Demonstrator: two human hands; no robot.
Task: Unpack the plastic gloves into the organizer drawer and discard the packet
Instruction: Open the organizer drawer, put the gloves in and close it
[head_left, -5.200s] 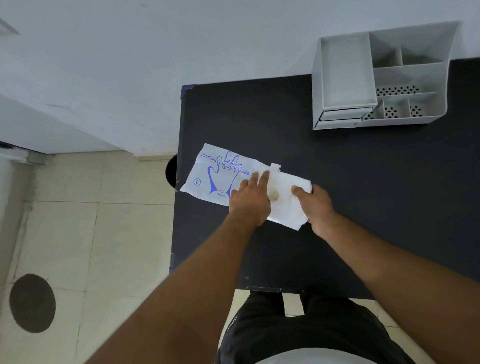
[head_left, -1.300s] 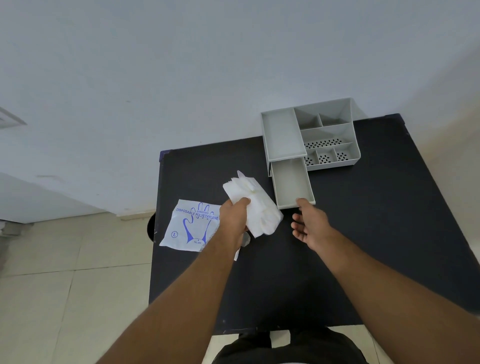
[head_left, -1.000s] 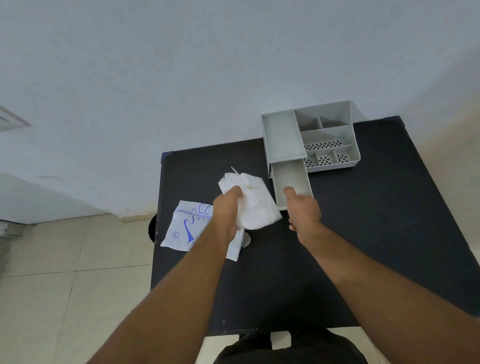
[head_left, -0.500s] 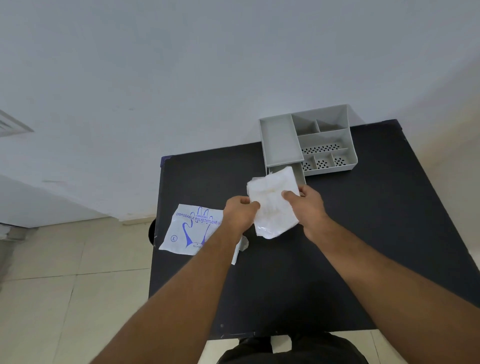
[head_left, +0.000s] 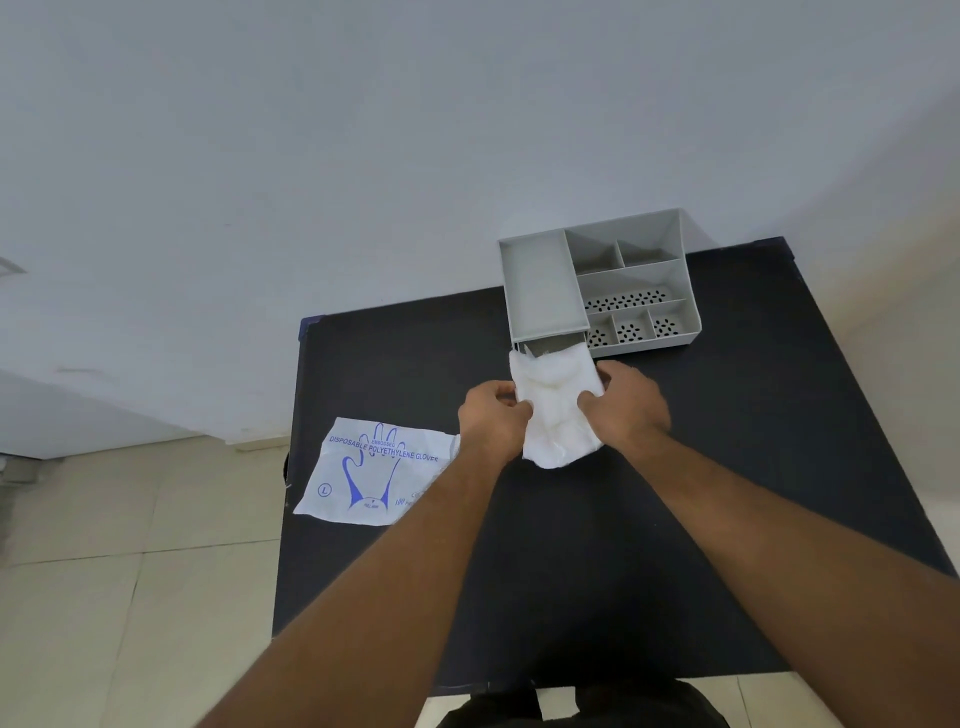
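Head view: I hold the soft white wad of folded plastic gloves (head_left: 558, 410) between both hands, my left grip (head_left: 491, 418) pinching its left edge and my right grip (head_left: 626, 402) clenched on its right edge. The wad hangs just above the black counter (head_left: 623, 545), and its far end touches or overlaps the mouth of the pulled-out grey drawer (head_left: 553, 347) of the grey plastic organizer (head_left: 597, 291), which stands just beyond my grips. Most of the drawer is hidden behind the gloves, so I cannot tell how far it is open. The flat white packet with blue glove print (head_left: 376, 473) lies on the counter beside and below my left grip, its near corner hanging over the counter's left edge.

My judgement is that the gloves are about to go in, and several things could spoil that. The wad looks wider than the drawer, so if I push it in unfolded its edges may catch on the drawer walls and bunch up outside. The sheets are thin and slippery; a loose pinch could let some slide out and scatter across the counter. Pressing down hard may shove the drawer shut or push the light organizer backward. The emptied packet, lying partly over the edge, could slip to the floor if my left forearm brushes it.
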